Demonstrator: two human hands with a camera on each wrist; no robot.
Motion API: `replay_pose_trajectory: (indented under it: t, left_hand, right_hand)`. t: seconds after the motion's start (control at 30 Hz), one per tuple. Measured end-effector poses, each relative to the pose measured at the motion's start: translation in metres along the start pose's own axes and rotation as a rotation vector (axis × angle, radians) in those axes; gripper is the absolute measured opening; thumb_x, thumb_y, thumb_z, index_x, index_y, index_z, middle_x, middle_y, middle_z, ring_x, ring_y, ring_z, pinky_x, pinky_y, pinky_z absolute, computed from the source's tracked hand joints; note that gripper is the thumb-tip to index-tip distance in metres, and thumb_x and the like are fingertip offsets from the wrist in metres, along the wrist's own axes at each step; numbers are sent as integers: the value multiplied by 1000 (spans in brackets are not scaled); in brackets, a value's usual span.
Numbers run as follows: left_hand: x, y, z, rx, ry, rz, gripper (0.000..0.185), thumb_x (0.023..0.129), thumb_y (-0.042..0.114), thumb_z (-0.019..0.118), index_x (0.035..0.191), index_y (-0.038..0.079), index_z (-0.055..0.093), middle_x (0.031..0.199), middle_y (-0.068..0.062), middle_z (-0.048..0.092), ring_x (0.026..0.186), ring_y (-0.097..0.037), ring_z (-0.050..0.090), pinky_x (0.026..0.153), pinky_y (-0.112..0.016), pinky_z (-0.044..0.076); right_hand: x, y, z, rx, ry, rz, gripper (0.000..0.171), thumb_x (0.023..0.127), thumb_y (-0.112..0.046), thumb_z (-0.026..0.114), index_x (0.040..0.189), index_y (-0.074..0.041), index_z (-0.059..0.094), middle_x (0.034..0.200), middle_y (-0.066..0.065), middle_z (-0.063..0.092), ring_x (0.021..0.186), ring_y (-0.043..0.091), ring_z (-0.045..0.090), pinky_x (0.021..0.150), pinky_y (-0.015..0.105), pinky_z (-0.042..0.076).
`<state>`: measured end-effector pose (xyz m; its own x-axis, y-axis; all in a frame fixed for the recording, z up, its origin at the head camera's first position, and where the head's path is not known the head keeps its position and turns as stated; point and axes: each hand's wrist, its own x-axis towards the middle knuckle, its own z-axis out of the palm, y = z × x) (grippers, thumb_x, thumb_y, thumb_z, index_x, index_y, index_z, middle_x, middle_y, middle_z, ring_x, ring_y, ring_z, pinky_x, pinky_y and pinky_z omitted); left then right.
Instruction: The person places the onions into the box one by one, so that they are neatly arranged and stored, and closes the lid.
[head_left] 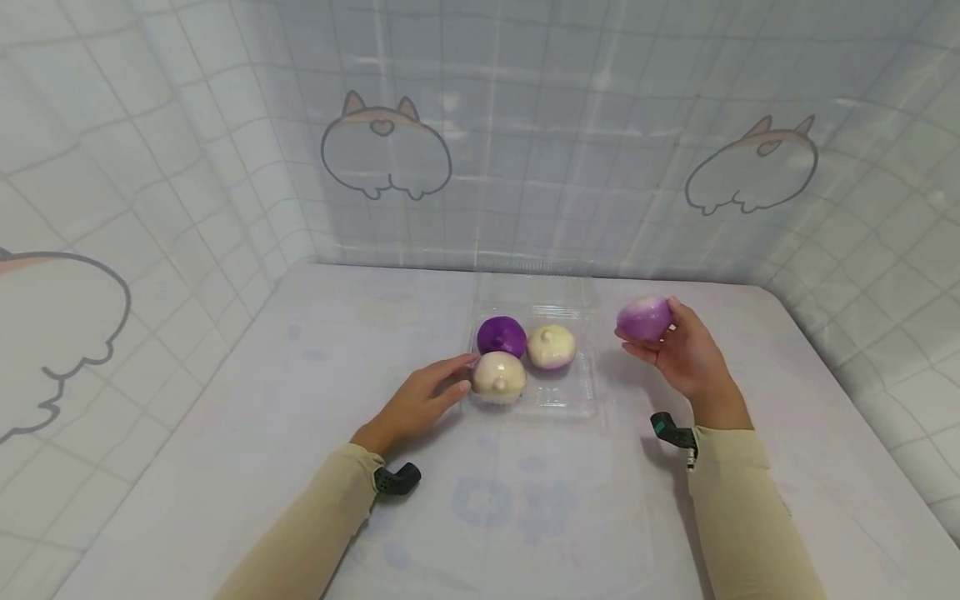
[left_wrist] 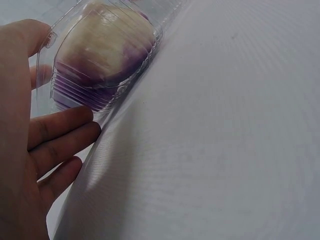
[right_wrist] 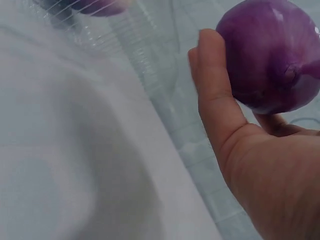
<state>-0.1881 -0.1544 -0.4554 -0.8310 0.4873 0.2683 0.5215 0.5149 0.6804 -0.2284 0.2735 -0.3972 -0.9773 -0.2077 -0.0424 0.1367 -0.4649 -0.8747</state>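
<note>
My right hand (head_left: 692, 354) grips a purple onion (head_left: 643, 318) raised to the right of a clear plastic box (head_left: 573, 398). In the right wrist view, fingers and thumb surround the held onion (right_wrist: 270, 55), whose pointed end faces the camera. Inside the box sit a deep purple onion (head_left: 501, 333) and two pale onions, one at the right (head_left: 552, 346) and one at the front left (head_left: 498, 377). At the box's left side rests my left hand (head_left: 422, 402), its fingers fairly straight. The left wrist view shows fingertips at the box wall (left_wrist: 82, 95).
The box's clear lid (head_left: 534, 290) lies folded back behind it. A pale patterned cloth covers the table (head_left: 487, 517). White tile-print curtains (head_left: 555, 167) with cartoon drawings hang close behind and along both sides.
</note>
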Motion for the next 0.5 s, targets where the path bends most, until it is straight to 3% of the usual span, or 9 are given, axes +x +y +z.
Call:
replay_pose_trajectory:
  t: [0.2, 0.5]
  left_hand:
    - [0, -2, 1, 8, -8, -14, 49, 105, 41, 52, 151, 23, 48, 142, 0, 57, 131, -18, 52, 113, -44, 37]
    - [0, -1, 1, 7, -5, -12, 50, 105, 41, 52, 151, 23, 47, 143, 0, 56, 132, -18, 51, 114, -45, 36]
  right_hand:
    - [-3, -5, 10, -7, 3, 21, 42, 106, -35, 50, 137, -15, 32, 140, 11, 35, 108, 31, 66, 90, 52, 54]
    - [-7, -11, 25, -150, -88, -65, 35, 107, -22, 49, 134, -2, 40, 131, 12, 43, 107, 27, 63, 87, 50, 56]
